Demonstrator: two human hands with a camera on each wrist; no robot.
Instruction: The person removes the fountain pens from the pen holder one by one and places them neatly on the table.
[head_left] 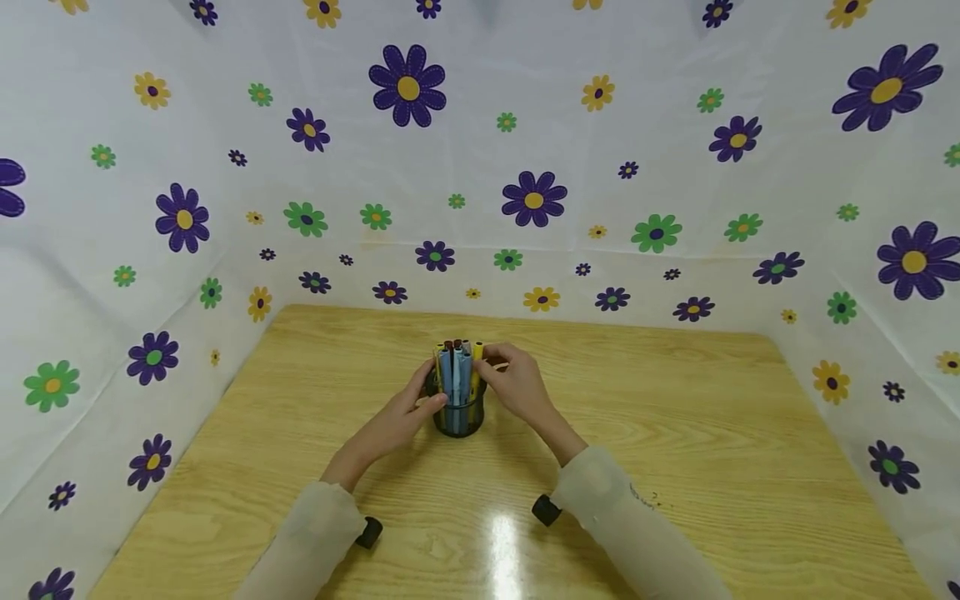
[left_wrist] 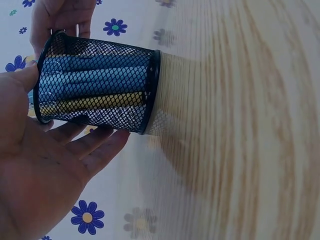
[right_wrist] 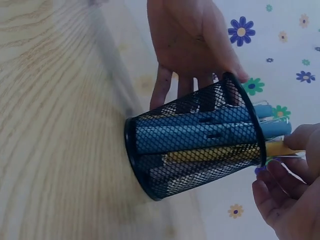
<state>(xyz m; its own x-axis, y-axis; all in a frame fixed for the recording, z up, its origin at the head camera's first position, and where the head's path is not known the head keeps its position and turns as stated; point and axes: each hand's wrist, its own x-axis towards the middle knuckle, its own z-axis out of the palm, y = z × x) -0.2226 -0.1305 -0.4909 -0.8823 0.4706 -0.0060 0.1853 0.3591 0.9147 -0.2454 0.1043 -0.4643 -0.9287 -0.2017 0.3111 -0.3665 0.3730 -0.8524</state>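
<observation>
The left hand curls round the mesh cup, which stands upright on the table between both hands' fingers. The right hand pinches a yellow pen at the rim beside it. Best to steady the cup lightly and guide the pen lengthwise, without jostling the blue pens.

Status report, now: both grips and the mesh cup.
Left grip around mesh cup. Right grip pinches yellow pen near top. Cup upright on table. Blue pens crowd yellow one.
</observation>
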